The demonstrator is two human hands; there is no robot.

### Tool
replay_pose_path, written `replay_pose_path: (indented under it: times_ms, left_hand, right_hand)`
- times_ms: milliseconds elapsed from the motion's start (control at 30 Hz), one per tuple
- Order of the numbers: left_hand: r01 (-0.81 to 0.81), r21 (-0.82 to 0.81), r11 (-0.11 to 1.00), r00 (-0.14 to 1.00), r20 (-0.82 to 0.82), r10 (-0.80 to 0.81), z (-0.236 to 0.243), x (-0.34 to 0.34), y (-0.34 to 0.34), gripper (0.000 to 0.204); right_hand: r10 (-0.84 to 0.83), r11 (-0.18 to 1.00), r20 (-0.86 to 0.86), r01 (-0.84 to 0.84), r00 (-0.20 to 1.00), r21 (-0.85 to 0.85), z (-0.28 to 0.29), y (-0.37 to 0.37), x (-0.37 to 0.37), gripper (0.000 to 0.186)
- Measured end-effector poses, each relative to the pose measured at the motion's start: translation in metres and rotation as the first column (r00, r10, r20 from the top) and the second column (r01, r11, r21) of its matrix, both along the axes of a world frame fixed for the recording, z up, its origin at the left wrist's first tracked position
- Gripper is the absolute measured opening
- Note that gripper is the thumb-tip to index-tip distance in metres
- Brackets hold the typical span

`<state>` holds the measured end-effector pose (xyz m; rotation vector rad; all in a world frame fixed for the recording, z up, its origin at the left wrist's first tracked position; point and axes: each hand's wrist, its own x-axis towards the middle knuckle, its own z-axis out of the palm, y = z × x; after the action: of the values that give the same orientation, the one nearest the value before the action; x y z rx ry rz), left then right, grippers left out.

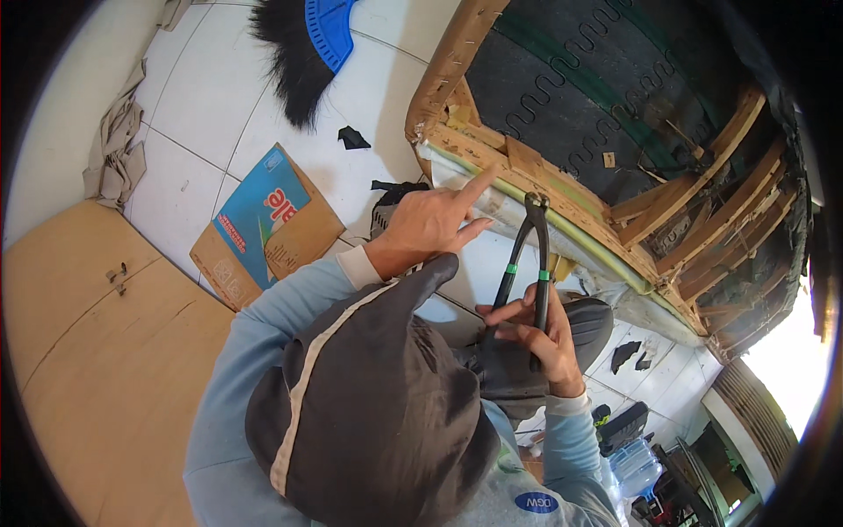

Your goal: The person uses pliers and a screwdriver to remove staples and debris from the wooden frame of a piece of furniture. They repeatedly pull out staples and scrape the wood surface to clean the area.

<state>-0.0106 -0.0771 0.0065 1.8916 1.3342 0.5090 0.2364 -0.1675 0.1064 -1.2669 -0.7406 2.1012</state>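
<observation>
My right hand [537, 338] is wrapped round the black handles of a pair of end-cutting pincers [543, 250] with green bands. Their jaws meet the wooden rail of an upturned seat frame [562, 184], where staples and torn edging show. My left hand [426, 220] holds nothing that I can see; its index finger stretches to the same rail and its thumb stands apart, left of the pincers. Wavy springs [562, 75] and black cloth lie inside the frame. Pale yellowish padding [575, 230] runs along the rail's near side.
A flattened cardboard box [263, 224] lies on the white tiles to the left. A blue broom head [329, 31] with black bristles is at the top. Black scraps [353, 138] lie about. Wooden panels [83, 351] fill the left, and a clear blue bottle [637, 465] stands lower right.
</observation>
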Motion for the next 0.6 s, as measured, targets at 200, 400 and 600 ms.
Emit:
replay_pose_path:
  times_ms: [200,400,600]
  left_hand:
    - [0.016,0.109,0.994,0.97,-0.245,0.011,-0.015,-0.005,-0.005,0.105]
    - [-0.043,-0.012,0.999,0.996,-0.085,0.042,-0.016,-0.015,-0.001,0.094]
    - [-0.121,-0.035,0.992,0.99,0.063,0.123,-0.015,-0.015,-0.005,0.06]
  right_hand:
    - [0.075,0.997,0.02,-0.074,0.997,-0.021,0.003,0.013,-0.009,0.035]
    - [0.019,0.986,-0.2,-0.051,0.98,-0.156,0.0,0.026,-0.03,0.033]
    - [0.012,0.974,-0.118,-0.038,0.993,-0.222,0.017,0.063,-0.058,0.028]
